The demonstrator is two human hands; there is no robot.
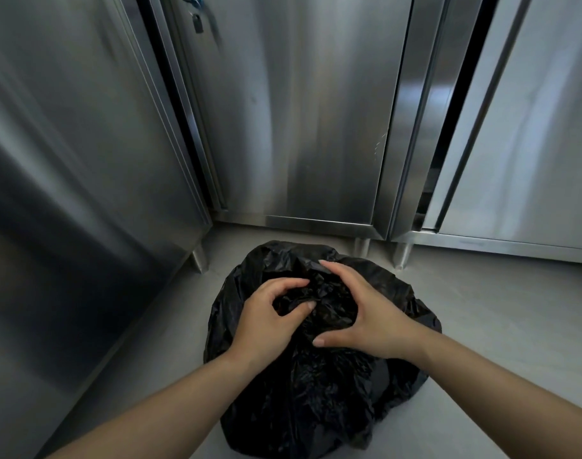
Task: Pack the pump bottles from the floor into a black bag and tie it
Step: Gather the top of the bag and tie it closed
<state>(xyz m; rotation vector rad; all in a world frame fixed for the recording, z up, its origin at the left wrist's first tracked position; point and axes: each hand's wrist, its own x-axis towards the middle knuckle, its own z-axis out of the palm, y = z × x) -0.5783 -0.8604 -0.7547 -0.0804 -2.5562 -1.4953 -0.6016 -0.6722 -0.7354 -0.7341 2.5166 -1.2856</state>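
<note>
A full black plastic bag (316,385) sits on the grey floor in front of me, bulging and crumpled. Its top is gathered into a bunch between my hands. My left hand (266,319) pinches the gathered plastic from the left, thumb and fingers curled into it. My right hand (359,313) wraps around the same bunch from the right, fingers over the top and thumb below. No pump bottles are visible; whatever is inside the bag is hidden.
Stainless steel cabinets (299,111) close in the corner ahead and on the left (67,193), standing on short metal legs (200,260). A padlock (197,23) hangs on a door at the top. Grey floor (498,309) stretches to the right.
</note>
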